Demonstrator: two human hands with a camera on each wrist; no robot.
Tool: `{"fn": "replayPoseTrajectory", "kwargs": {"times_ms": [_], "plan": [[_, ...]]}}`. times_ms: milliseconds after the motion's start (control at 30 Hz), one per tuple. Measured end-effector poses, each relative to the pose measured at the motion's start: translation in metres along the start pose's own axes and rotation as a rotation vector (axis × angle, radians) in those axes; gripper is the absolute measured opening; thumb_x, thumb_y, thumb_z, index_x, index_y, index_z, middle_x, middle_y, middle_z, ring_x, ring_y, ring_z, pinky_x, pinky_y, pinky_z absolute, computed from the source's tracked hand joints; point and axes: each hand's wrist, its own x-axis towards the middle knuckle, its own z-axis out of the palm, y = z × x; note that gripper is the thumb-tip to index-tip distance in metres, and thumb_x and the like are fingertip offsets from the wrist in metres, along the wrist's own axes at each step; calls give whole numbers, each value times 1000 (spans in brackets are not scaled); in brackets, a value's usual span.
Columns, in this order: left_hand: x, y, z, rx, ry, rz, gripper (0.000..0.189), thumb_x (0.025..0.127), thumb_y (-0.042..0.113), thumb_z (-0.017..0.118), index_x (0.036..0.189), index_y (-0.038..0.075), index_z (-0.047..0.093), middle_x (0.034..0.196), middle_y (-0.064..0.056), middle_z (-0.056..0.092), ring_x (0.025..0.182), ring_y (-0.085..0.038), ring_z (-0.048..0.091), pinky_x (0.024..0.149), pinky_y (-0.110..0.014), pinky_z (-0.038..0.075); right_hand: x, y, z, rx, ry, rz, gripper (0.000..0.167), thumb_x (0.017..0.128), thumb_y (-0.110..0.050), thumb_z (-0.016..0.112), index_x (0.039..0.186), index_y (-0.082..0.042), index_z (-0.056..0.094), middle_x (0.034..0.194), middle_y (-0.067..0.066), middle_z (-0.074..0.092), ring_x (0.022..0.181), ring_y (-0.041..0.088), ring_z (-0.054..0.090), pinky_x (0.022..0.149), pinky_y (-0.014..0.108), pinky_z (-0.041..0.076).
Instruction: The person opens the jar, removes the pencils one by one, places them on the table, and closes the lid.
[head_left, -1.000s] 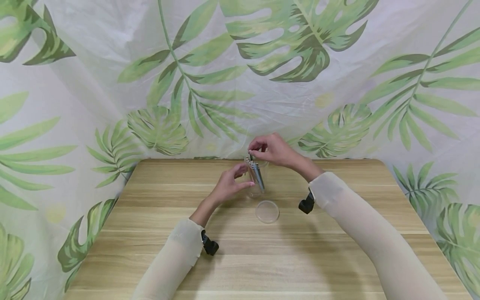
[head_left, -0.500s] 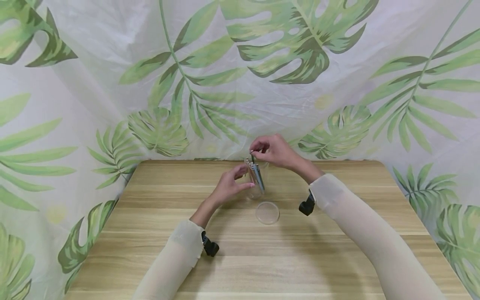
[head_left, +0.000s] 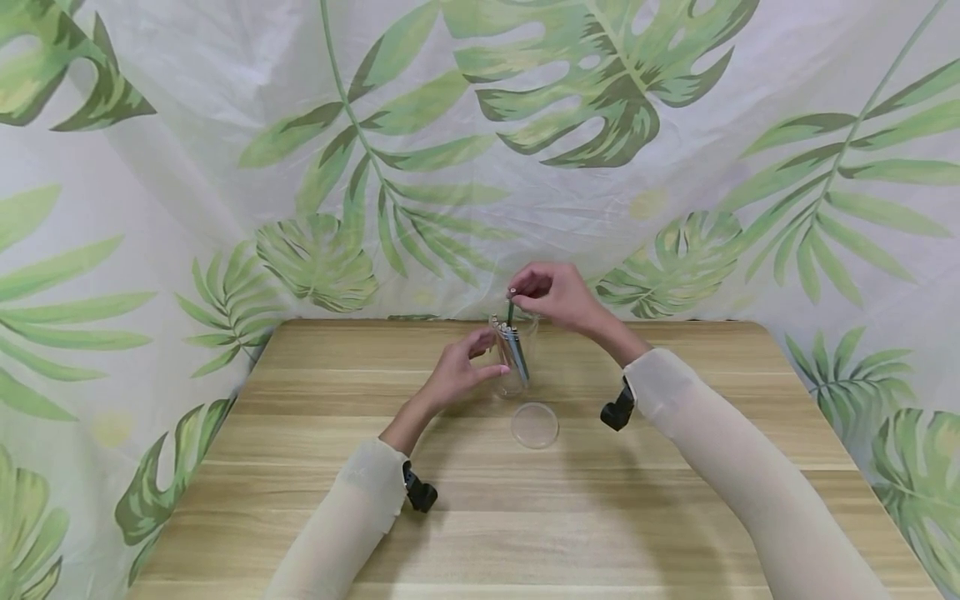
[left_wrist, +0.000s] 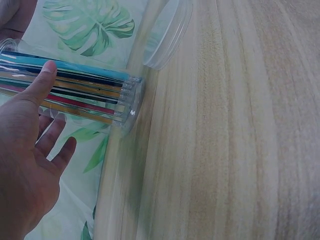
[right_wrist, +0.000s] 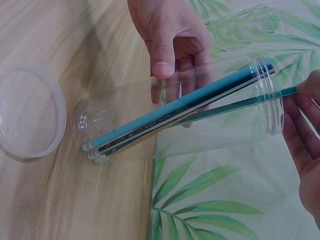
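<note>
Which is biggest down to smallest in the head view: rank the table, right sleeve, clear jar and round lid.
1. Table
2. Right sleeve
3. Clear jar
4. Round lid

A pale, lightly creased cloth [head_left: 480,225] printed with large green leaves [head_left: 420,100] hangs behind the light wood-grain counter [head_left: 525,517].

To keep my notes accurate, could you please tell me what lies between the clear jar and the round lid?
Only a strip of bare tabletop separates the jar from the lid, as the right wrist view shows.
</note>
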Motion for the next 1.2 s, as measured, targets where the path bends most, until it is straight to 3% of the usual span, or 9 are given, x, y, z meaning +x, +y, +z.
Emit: {"fn": "replayPoseTrajectory", "kwargs": {"times_ms": [333,600,800,1033,1200], "plan": [[0,-1,1,-9,6,-3,72,88,15,88,148,-3,53,145,-24,62,136,-37,61,118,-41,50,-1,2,-6,140,87,52,15,95,3,76,108,8,73,100,23,77,88,18,77,79,25,65],[0,-1,2,-29,15,2,73,87,14,90,147,-4,54,144,-26,62,135,-40,61,117,-45,51,-1,-1,-9,373,148,27,22,97,11,70,115,21,62,94,11,78,88,23,79,78,33,68],[0,0,1,-29,16,2,73,87,14,90,147,-4,54,144,-26,63,135,-39,61,118,-44,50,-1,-8,-13,451,228,43,15,95,13,70,107,6,72,92,7,78,86,19,79,78,33,68],[0,-1,1,-27,24,-1,73,85,14,90,147,-4,55,144,-26,63,134,-40,61,118,-46,50,-2,-12,-21,560,307,54,21,91,19,69,112,15,65,93,7,75,88,19,78,78,31,68],[0,-1,2,-34,24,-1,73,85,14,91,146,-4,55,144,-26,62,134,-42,61,118,-47,50,-2,-17,-28,639,351,50,26,90,21,68,103,-1,72,92,7,75,87,20,77,78,31,68]]}}
